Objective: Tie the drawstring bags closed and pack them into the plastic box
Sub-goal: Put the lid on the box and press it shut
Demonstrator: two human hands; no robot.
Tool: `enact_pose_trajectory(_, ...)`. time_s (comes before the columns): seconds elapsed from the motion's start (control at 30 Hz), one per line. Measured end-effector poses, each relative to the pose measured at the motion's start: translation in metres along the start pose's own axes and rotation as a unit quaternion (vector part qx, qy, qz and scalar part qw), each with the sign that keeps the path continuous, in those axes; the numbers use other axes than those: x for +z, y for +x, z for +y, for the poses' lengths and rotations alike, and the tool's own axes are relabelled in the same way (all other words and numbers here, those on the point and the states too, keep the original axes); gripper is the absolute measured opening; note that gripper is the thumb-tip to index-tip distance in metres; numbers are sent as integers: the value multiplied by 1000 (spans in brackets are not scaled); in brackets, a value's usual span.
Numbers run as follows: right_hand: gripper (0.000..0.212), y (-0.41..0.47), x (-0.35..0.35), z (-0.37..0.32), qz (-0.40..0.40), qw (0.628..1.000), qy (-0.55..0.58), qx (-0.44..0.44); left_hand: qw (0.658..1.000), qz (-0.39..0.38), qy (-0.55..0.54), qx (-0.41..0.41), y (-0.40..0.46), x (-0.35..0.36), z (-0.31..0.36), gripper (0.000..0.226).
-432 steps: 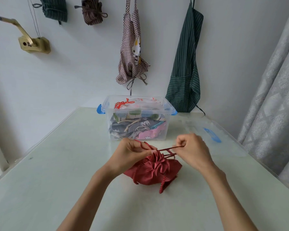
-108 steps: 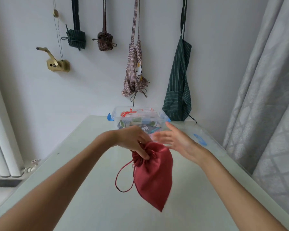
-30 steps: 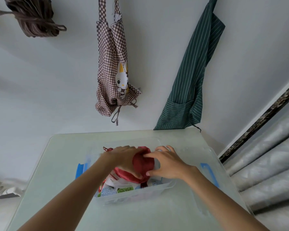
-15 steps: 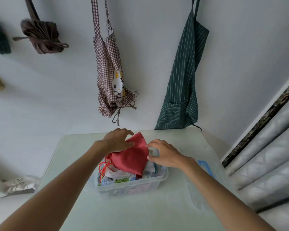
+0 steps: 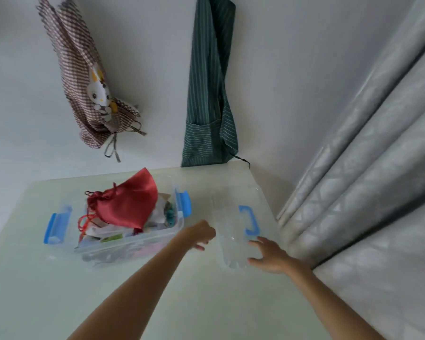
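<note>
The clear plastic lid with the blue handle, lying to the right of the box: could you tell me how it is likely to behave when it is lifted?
The lid looks thin and see-through, so probably light and slightly flexible. Smooth plastic on the glossy table may slide, so gripping from both sides, as the left hand and right hand are placed, seems sensible.

1. We cannot tell whether our left hand (image 5: 201, 235) touches the clear lid (image 5: 231, 229); its fingertips are hidden.
2. The red bag (image 5: 129, 204) hides bags beneath it.
3. The checked apron (image 5: 84, 77) runs off the top edge.
</note>
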State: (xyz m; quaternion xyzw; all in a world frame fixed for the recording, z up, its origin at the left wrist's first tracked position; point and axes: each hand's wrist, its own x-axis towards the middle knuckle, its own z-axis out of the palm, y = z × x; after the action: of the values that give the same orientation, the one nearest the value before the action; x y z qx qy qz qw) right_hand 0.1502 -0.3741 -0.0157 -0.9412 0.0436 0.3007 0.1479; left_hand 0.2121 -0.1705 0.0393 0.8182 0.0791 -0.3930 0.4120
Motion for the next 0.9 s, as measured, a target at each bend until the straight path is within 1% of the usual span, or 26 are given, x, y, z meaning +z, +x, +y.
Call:
enact_pose_trajectory(0.03, 64, -1, 11, 5, -9, 1000, 2, 6, 998, -1, -56, -22, 9, 16, -7, 11)
enact_pose_trajectory(0.1, 61, -3, 27, 9, -21, 1000, -2, -3, 981, 5, -188, -57, 21, 38, -16, 14)
enact_pose_trajectory(0.17, 60, -8, 37, 14, 4, 999, -37, -20, 957, 16, -279, -79, 31, 57, -15, 19)
enact_pose_trajectory(0.2, 59, -10, 43, 17, 36, 998, -52, -29, 952, 26, -294, -81, 34, 63, -14, 24)
enact_pose_trajectory(0.23, 57, -11, 47, 19, 82, 994, -59, -44, 956, 42, -277, -84, 37, 67, -14, 30)
enact_pose_trajectory(0.3, 46, -13, 51, 24, 187, 975, -86, -83, 975, 67, -192, -86, 44, 78, -18, 47)
enact_pose_trajectory(0.33, 38, -13, 52, 28, 225, 965, -86, -106, 983, 67, -153, -81, 44, 79, -19, 45)
enact_pose_trajectory(0.4, 23, -13, 54, 35, 285, 942, -65, -163, 988, 67, -116, -75, 48, 80, -21, 32)
enact_pose_trajectory(0.43, 22, -16, 52, 37, 300, 934, -44, -187, 987, 67, -127, -72, 47, 78, -22, 28)
enact_pose_trajectory(0.47, 17, -18, 45, 39, 335, 919, -27, -209, 984, 61, -154, -59, 47, 73, -17, 26)
enact_pose_trajectory(0.5, 8, -23, 35, 38, 363, 904, -14, -225, 982, 41, -182, -41, 43, 66, -11, 26)
enact_pose_trajectory(0.53, 9, -27, 23, 36, 390, 892, -2, -228, 979, 19, -201, -19, 39, 58, -5, 30)
enact_pose_trajectory(0.57, 19, -30, 6, 32, 426, 875, 7, -231, 977, 1, -215, 4, 32, 47, 2, 35)
enact_pose_trajectory(0.6, 25, -31, -10, 28, 450, 861, 12, -237, 972, -9, -232, 27, 26, 37, 9, 39)
enact_pose_trajectory(0.63, 24, -35, -28, 22, 467, 852, 33, -234, 969, -10, -242, 42, 22, 30, 15, 40)
enact_pose_trajectory(0.7, 16, -46, -69, 5, 491, 837, 106, -218, 965, 18, -254, 66, 11, 11, 30, 36)
enact_pose_trajectory(0.77, 12, -55, -106, -13, 503, 810, 223, -202, 954, 66, -274, 102, -3, -10, 41, 29)
enact_pose_trajectory(0.8, 11, -60, -122, -21, 503, 792, 288, -193, 949, 113, -266, 129, -8, -22, 45, 29)
enact_pose_trajectory(0.83, 12, -66, -137, -29, 500, 769, 349, -193, 943, 177, -234, 158, -15, -36, 49, 33)
enact_pose_trajectory(0.9, 14, -81, -165, -50, 497, 714, 447, -210, 922, 294, -144, 205, -31, -70, 48, 51)
